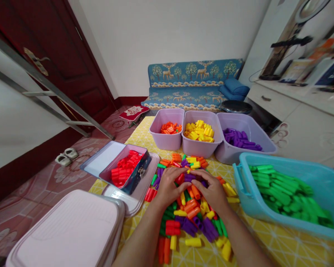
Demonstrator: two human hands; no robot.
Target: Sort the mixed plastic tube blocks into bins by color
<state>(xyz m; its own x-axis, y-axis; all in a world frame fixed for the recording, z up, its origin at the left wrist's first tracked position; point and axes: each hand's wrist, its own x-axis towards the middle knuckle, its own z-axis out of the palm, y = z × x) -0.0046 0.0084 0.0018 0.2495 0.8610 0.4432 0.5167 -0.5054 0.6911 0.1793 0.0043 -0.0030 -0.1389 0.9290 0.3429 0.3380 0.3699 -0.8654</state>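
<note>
Both bare hands rest low over a mixed pile of small plastic tubes, shaped like pen caps, in red, orange, yellow, green and purple. My left hand comes in from the left and my right hand from the right, their fingertips and thumbs almost meeting. Purple tubes sit between thumbs and index fingers, with both hands curled round them. The other fingers are partly hidden. Orange tubes lie just under the thumbs. Nearer me are a red cluster, purple tubes and a yellow tube.
Behind the pile stand lilac bins of orange, yellow and purple tubes. A turquoise basket of green ones is right. Left are a hinged box of red tubes and pale lids. Yellow patterned cloth covers the table.
</note>
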